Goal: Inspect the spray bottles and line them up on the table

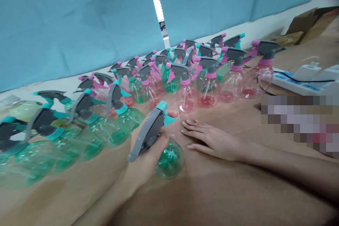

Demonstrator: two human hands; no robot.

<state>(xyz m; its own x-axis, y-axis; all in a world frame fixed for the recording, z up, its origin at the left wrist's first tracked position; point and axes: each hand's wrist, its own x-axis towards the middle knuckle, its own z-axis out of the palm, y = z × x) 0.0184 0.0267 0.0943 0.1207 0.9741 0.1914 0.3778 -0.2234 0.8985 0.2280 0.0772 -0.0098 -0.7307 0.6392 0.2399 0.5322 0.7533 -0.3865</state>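
Green bottle [171,160], contents unclear, sits in left grip [155,150].

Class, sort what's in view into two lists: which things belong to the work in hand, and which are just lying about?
Work in hand:
- round green plastic spray bottle with grey-and-turquoise head, in the left hand
- probably the similar clear pink plastic spray bottles

Apparently lying about:
- long white power strip with blue sockets
- brown cardboard box
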